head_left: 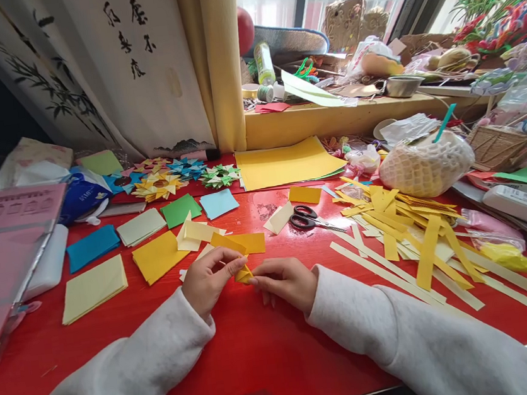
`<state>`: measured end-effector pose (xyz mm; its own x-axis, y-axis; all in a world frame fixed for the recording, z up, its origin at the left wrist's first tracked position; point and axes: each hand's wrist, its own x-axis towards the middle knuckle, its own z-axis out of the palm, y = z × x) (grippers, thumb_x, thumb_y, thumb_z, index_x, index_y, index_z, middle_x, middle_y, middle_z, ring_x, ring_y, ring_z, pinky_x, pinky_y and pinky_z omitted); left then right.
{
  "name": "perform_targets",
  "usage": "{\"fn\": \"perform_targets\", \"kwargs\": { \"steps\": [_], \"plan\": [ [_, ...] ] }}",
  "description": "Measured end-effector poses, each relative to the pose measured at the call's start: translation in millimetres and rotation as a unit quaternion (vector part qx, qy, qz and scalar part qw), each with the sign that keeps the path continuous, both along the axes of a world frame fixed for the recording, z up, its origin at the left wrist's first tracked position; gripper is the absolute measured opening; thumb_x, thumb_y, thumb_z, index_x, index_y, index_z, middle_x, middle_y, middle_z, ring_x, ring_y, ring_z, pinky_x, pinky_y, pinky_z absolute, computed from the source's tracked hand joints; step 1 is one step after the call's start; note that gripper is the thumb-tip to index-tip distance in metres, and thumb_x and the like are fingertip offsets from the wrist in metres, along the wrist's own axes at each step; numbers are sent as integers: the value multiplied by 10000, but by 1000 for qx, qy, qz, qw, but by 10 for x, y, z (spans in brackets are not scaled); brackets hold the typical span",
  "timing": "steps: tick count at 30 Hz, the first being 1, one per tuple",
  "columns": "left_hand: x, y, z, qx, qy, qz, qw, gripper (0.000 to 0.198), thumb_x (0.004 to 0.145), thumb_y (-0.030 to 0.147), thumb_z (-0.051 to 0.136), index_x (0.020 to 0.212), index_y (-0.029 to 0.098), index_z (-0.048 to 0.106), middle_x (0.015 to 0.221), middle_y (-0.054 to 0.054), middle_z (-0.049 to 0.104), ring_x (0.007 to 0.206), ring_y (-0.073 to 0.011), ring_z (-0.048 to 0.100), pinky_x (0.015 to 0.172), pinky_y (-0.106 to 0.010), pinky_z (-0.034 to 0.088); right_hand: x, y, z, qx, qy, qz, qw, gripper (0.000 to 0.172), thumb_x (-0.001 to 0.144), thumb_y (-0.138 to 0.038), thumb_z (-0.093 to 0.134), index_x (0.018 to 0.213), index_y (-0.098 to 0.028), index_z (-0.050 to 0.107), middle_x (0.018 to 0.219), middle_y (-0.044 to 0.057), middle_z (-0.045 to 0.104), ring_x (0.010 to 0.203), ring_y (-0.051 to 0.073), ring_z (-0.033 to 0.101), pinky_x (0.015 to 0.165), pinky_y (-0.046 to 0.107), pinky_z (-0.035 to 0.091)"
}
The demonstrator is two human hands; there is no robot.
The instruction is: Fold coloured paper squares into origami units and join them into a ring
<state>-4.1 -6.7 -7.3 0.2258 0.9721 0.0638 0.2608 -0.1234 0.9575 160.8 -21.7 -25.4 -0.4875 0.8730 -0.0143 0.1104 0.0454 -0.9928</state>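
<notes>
Between my two hands is a small folded piece of yellow paper [244, 276], held just above the red table. My left hand [212, 279] pinches its upper left side between thumb and fingers. On the other side, my right hand [286, 282] grips its lower right edge. The fingers partly hide the folds. Just behind the hands lie yellow paper pieces [252, 243] and cream paper pieces [196, 232]. Black-handled scissors [311, 217] rest farther back, right of the hands.
Paper stacks in yellow [159, 258], cream [94, 289], blue [93, 247] and green [181, 209] lie at left. Folded paper stars [160, 184] sit behind them. Paper strips [399, 239] are heaped at right, near a net-wrapped object with a straw [427, 165].
</notes>
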Motion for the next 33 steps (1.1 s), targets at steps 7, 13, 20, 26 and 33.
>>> {"fn": "perform_targets", "kwargs": {
  "steps": [7,13,20,26,33],
  "plan": [
    [24,-29,46,42,137,-20,989,226,711,383,507,675,165,552,641,8,525,578,-108,458,537,-210,368,-3,20,-3,16,5,-39,999,263,766,-390,459,735,-146,551,496,-25,497,401,74,482,406,199,396],
    [26,-70,109,98,222,-12,970,294,745,404,438,560,178,472,530,33,432,501,-97,394,492,-202,330,-23,21,62,41,-25,-53,997,268,761,-399,456,736,-149,547,503,-28,476,404,73,472,405,202,401],
    [39,-81,111,119,229,-11,966,287,766,404,404,587,188,462,533,28,441,481,-100,423,461,-195,347,-13,22,74,24,-14,-38,999,332,747,-459,449,635,-153,509,473,-29,471,385,73,459,389,203,389],
    [36,-98,81,126,234,-24,964,300,752,400,429,538,191,455,469,35,431,449,-103,413,438,-200,331,-12,11,34,13,1,-29,999,356,755,-478,420,681,-147,528,501,-32,473,357,52,449,339,174,376],
    [0,-79,74,-1,103,-59,993,277,768,391,414,611,178,495,483,32,444,457,-102,421,473,-215,352,-19,24,51,-49,76,-8,996,360,753,-495,406,637,-156,449,457,-53,463,297,34,405,291,148,329]
  ]
}}
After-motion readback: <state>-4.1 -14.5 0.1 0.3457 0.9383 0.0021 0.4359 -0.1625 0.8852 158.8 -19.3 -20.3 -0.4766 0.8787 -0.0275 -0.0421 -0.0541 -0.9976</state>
